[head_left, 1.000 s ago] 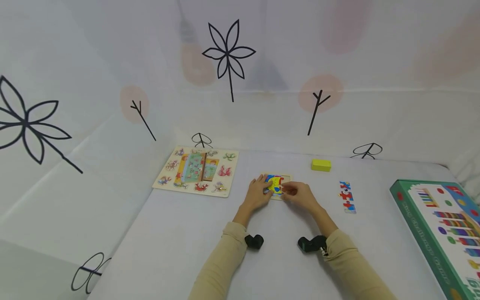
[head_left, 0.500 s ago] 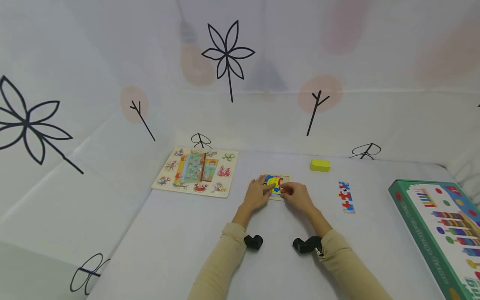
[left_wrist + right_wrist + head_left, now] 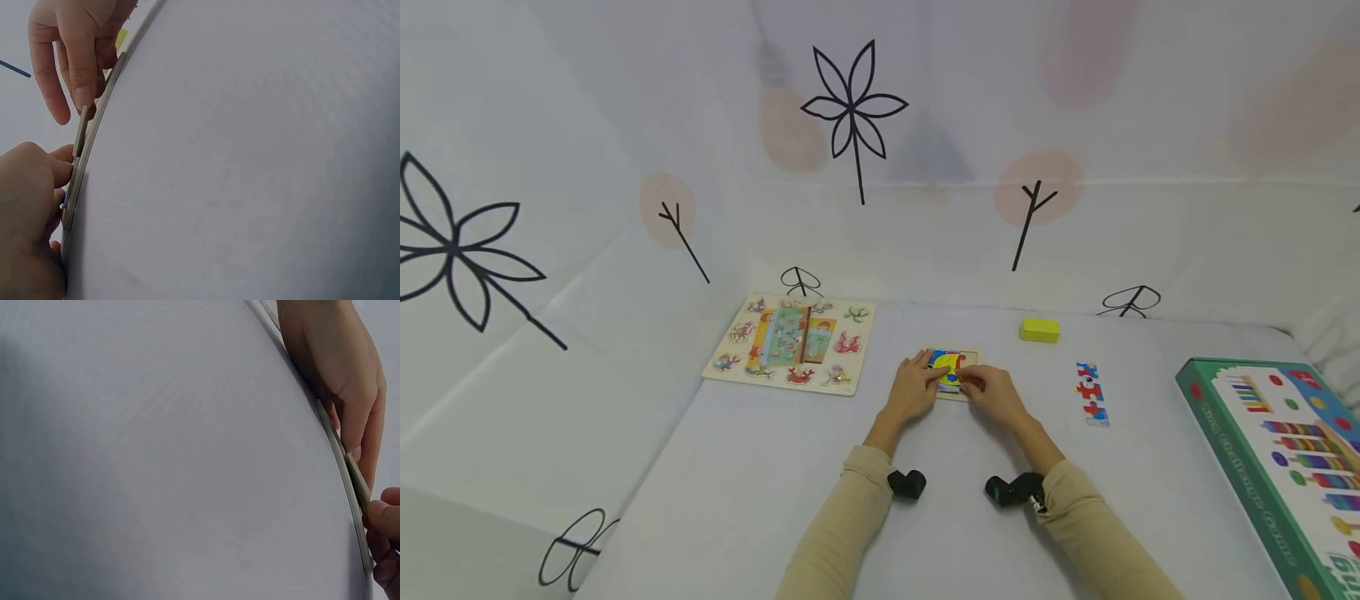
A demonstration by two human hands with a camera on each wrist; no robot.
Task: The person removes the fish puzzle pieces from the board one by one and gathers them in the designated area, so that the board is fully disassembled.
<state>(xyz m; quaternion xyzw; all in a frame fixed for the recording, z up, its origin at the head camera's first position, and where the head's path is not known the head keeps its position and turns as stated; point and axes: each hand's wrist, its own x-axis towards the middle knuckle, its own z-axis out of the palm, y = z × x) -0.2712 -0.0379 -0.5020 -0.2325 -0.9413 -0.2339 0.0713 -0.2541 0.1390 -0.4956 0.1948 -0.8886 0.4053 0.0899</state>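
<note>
Item: puzzle tray, shallow, pale wood, flat on the white-covered counter between your hands; landmark for all entries. Contents: seated pieces, yellow and blue, over its left and middle; a bare wooden strip shows at its upper right.

Item: puzzle piece, one, thin, wood-edged, over the tray, tilted, its right end raised. Your right hand pinches that raised end, thumb and fingertips close together. Your left hand lies over the tray's left side, one finger stretched across the picture; whether it touches the piece's lower end, you cannot tell. Handling, by judgement: light, stiff, smooth-faced, joining tabs probably weakest. Take it by opposite edges, clear of the tabs, and avoid bending it. The tray is likely light too and may skid; steady it by the rim.

Item: loose puzzle pieces, red and blue, in a column right of the tray, well apart from it; count unclear.

Item: box, green-sided, printed top, farthest right of the tray; contents hidden from you.

Item: puzzle board, left of the tray, sea-creature pictures around a colourful centre; which lift out, you cannot tell.

Item: block, yellow-green, beyond the tray and to its right.
</note>
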